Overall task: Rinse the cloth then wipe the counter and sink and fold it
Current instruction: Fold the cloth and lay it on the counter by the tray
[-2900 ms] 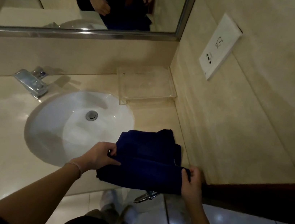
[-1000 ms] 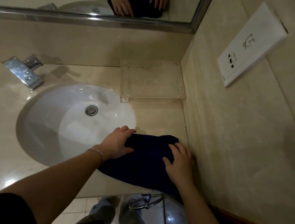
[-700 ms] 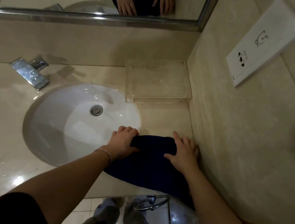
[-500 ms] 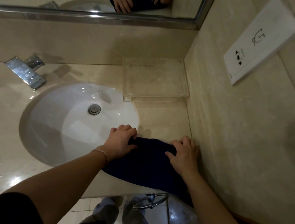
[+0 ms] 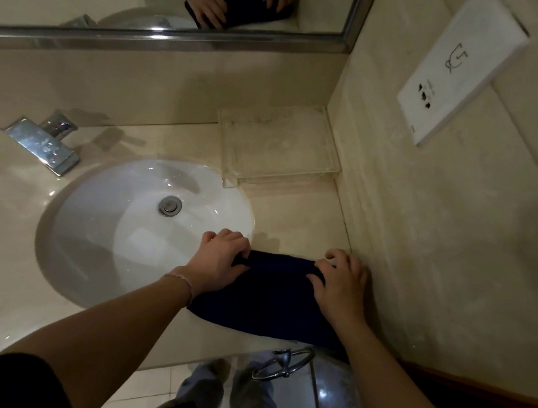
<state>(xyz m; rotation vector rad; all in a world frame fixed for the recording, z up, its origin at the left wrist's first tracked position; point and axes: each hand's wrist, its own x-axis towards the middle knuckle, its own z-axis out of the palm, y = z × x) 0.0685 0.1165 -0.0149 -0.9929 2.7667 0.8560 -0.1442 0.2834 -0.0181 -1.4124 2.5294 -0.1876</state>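
Observation:
A dark blue cloth lies folded on the beige counter, right of the white oval sink and close to the side wall. My left hand grips the cloth's far left corner, fingers curled over the edge. At the far right corner my right hand pinches the same far edge. The cloth's near edge reaches the counter's front rim. Both hands and the cloth show in the mirror.
A chrome faucet stands left of the sink, with a drain plug in the basin. A clear acrylic tray fills the back right corner. A white socket plate is on the side wall. A metal towel ring hangs under the counter.
Earlier I held the cloth by its near edge. Both hands then pressed flat on it and slid to its far edge, where their fingers now curl around the corners.

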